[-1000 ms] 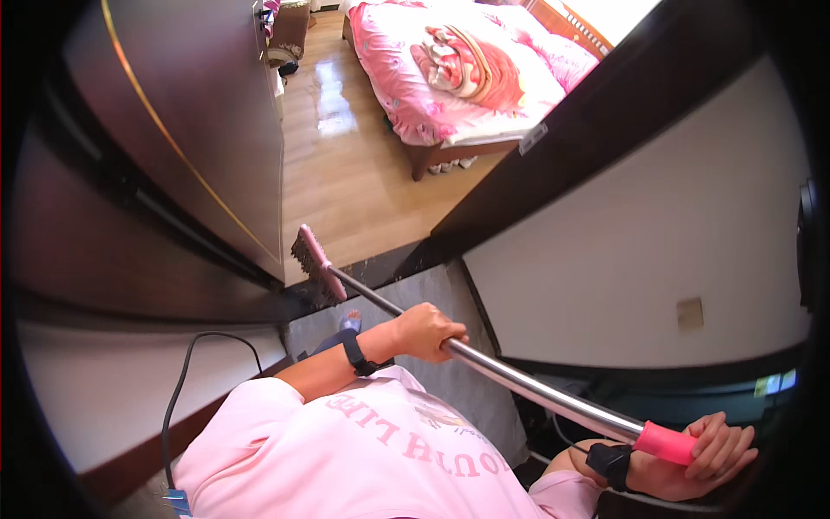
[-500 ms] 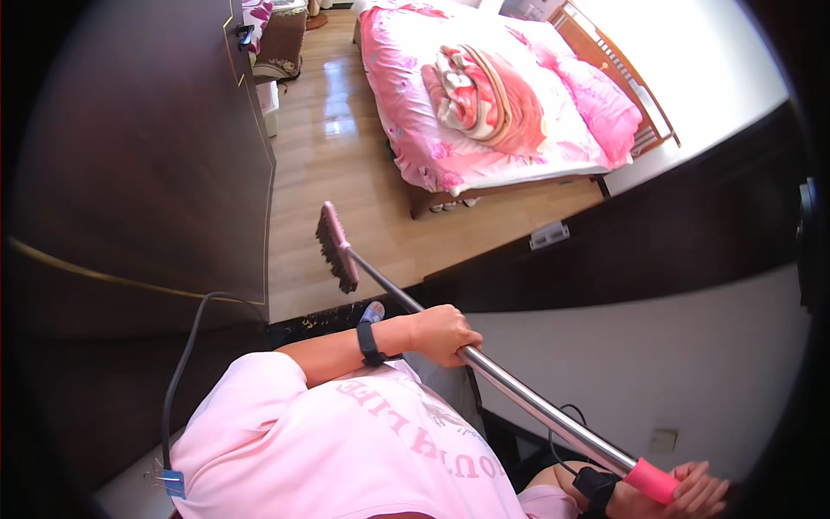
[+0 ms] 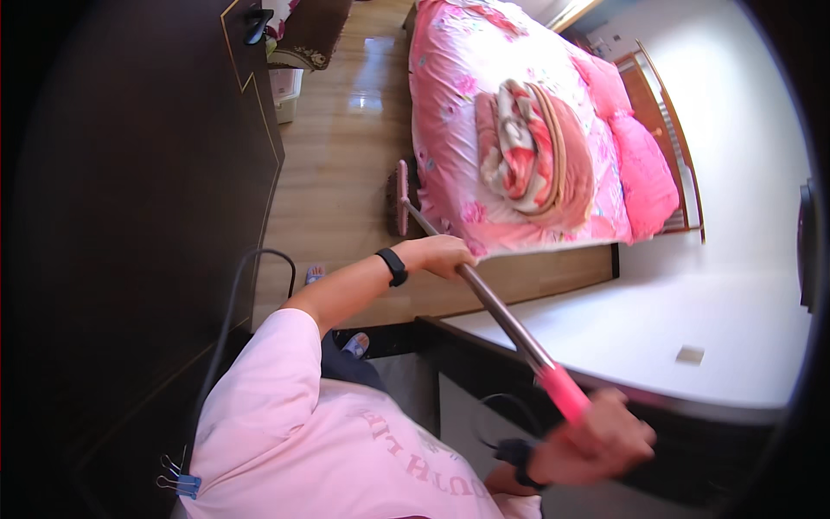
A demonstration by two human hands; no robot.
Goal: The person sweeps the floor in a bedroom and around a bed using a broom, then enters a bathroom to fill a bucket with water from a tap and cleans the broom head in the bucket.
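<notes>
A broom slants across the view, its metal handle point(image 3: 503, 316) running from lower right up to a pink head point(image 3: 403, 195) with dark bristles. My left hand point(image 3: 443, 257) is wrapped round the handle partway along. Lower down, my right hand point(image 3: 598, 439), blurred by motion, grips the pink end sleeve point(image 3: 562, 396). The broom head is beside the near left corner of the bed point(image 3: 467, 130), low by the wood-look floor point(image 3: 337, 164). Whether the bristles touch the floor I cannot tell.
A folded blanket point(image 3: 536, 164) and pink pillows point(image 3: 644, 173) lie on the bed. A dark door point(image 3: 147, 173) stands at left, a white wall point(image 3: 726, 216) at right. A black cable point(image 3: 226, 316) hangs by my left sleeve. A white box point(image 3: 285, 91) sits beyond the door.
The broom head has moved forward and right, from the doorway to the bed's corner. Both hands keep their grip and have shifted, the right one up and left. My view has moved forward.
</notes>
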